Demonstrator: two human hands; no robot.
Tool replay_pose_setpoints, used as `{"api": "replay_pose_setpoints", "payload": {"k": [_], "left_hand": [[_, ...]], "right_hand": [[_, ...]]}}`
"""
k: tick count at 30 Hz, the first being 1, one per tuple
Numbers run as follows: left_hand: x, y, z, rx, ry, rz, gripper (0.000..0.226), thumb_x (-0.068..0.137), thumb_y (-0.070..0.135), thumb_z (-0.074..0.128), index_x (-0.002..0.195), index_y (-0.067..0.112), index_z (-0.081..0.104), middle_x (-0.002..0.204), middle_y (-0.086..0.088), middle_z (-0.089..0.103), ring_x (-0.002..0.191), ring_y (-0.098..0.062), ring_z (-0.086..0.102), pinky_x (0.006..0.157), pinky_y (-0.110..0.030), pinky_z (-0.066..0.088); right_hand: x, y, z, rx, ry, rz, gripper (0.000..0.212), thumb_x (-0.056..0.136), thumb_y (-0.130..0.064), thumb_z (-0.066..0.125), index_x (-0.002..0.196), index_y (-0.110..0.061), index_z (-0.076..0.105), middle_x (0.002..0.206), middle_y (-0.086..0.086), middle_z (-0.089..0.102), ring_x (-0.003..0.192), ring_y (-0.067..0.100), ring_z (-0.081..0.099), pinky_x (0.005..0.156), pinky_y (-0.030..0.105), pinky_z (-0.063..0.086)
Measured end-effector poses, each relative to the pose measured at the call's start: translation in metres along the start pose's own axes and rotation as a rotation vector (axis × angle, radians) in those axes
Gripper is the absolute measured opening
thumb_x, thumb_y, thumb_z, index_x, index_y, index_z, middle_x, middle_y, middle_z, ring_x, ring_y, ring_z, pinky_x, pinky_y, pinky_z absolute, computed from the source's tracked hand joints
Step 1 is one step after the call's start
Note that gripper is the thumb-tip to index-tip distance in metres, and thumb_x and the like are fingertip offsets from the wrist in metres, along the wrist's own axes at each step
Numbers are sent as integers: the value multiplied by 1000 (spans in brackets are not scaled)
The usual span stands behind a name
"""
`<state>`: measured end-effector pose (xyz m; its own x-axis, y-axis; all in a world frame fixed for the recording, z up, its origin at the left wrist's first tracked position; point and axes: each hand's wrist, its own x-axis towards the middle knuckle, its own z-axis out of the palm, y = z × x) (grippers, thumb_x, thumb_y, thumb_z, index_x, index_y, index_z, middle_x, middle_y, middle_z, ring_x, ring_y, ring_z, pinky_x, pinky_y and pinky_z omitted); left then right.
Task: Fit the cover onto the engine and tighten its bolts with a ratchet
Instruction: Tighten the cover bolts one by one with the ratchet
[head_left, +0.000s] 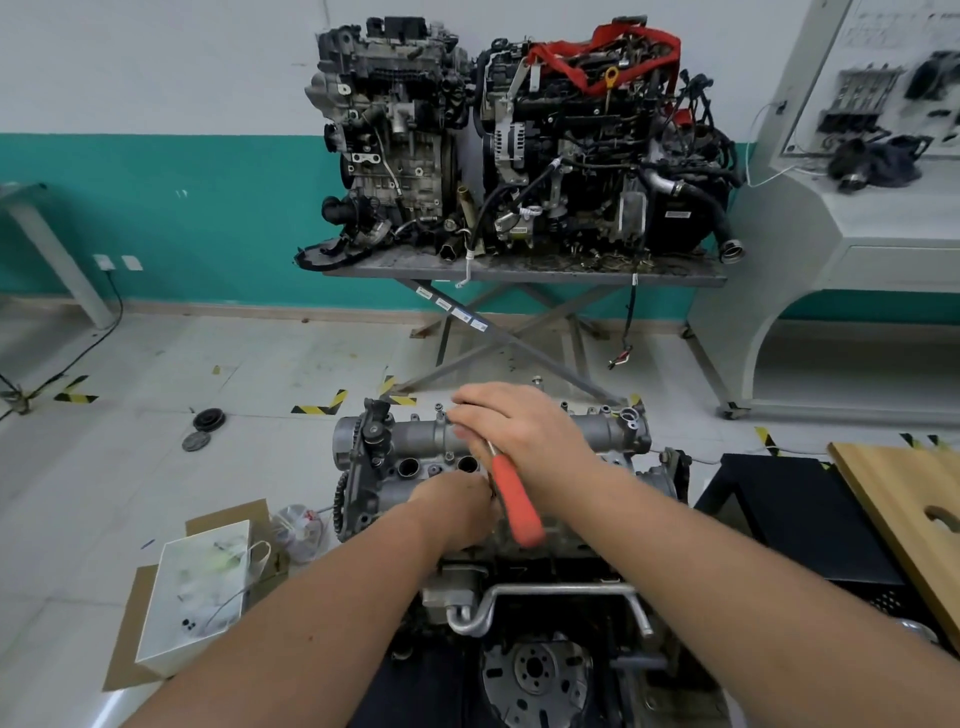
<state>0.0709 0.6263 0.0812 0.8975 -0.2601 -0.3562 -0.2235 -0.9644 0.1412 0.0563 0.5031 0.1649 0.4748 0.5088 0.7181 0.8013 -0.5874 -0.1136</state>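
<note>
Two bare hands over the engine (519, 519), cover (415, 436) seated along its far edge, long axis left-right, right hand (524, 428) gripping ratchet (511, 493), orange handle pointing toward the person, left hand (457, 512) curled low on the engine, its hold unclear

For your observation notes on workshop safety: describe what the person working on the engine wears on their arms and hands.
Nothing is worn on either. The left hand and the right hand are bare, with no gloves. Both forearms are uncovered right to the bottom edge of the picture, so no sleeve shows. No watch, ring, wristband or marking is visible.
</note>
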Motion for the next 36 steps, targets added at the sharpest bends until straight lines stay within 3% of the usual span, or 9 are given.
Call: {"api": "replay_pose_setpoints", "payload": {"k": [4, 9, 15, 18, 23, 27, 30, 32, 36], "left_hand": [[-5, -2, -8, -38, 42, 42, 53, 107, 44, 33, 141, 8, 52, 142, -14, 57, 132, -32, 51, 109, -44, 41], [-4, -6, -14, -15, -56, 102, 56, 106, 49, 28, 140, 11, 51, 140, -14, 57, 128, -30, 54, 108, -43, 42], [-2, -8, -14, 31, -141, 108, 59, 106, 54, 24, 143, 14, 47, 143, -16, 53, 130, -35, 50, 108, -49, 40], [-5, -7, -14, 20, -124, 83, 60, 105, 54, 25, 139, 12, 51, 138, -16, 56, 126, -35, 53, 106, -46, 42], [-5, -5, -15, -4, -139, 52, 61, 105, 54, 27, 135, 8, 54, 133, -18, 59, 121, -34, 56, 101, -45, 45], [-4, -3, -20, 10, -152, 62, 62, 106, 53, 27, 135, 8, 56, 135, -18, 60, 122, -34, 57, 105, -44, 45], [-7, 1, -24, 2, -163, 59, 53, 107, 46, 31, 138, 10, 56, 137, -16, 59, 124, -33, 56, 107, -44, 44], [-7, 2, -25, -44, -173, 57, 43, 108, 34, 38, 141, 12, 54, 140, -15, 57, 126, -33, 55, 108, -45, 43], [-9, 1, -25, -248, -49, 58, 60, 98, 23, 59, 152, 6, 37, 154, -15, 42, 140, -34, 42, 116, -48, 35]], "right_hand": [[24, 0, -26, -400, -489, -152, 19, 96, -13, 49, 110, -12, 61, 111, 6, 61, 98, 27, 57, 86, 40, 44], [61, -21, -34, -496, -944, 54, 25, 101, -32, 38, 110, -17, 55, 100, 1, 55, 87, 23, 54, 68, 37, 40], [75, -10, -31, 20, -1067, 494, 22, 97, -22, 57, 78, -10, 59, 83, 9, 66, 79, 27, 65, 65, 40, 51], [61, -9, -23, 972, -679, 1168, 18, 95, -13, 57, 100, 3, 62, 77, 14, 73, 82, 28, 73, 90, 42, 57], [32, -10, -4, 1690, 95, 1452, 14, 97, -11, 53, 85, -9, 59, 70, 3, 70, 75, 19, 69, 52, 23, 50], [19, -13, 8, 1533, 259, 1277, 17, 101, -16, 53, 84, -17, 56, 85, 2, 74, 78, 15, 69, 56, 24, 52], [2, -16, 14, 805, 107, 894, 23, 102, -34, 49, 109, -33, 71, 116, -10, 70, 108, 4, 63, 92, 27, 52], [-2, -11, 19, 402, 143, 536, 24, 100, -23, 56, 117, -18, 72, 127, -1, 67, 118, 10, 60, 102, 28, 46], [6, -2, 16, -82, -19, 137, 9, 88, -11, 72, 96, -10, 75, 105, 4, 72, 99, 26, 66, 83, 40, 51]]}}
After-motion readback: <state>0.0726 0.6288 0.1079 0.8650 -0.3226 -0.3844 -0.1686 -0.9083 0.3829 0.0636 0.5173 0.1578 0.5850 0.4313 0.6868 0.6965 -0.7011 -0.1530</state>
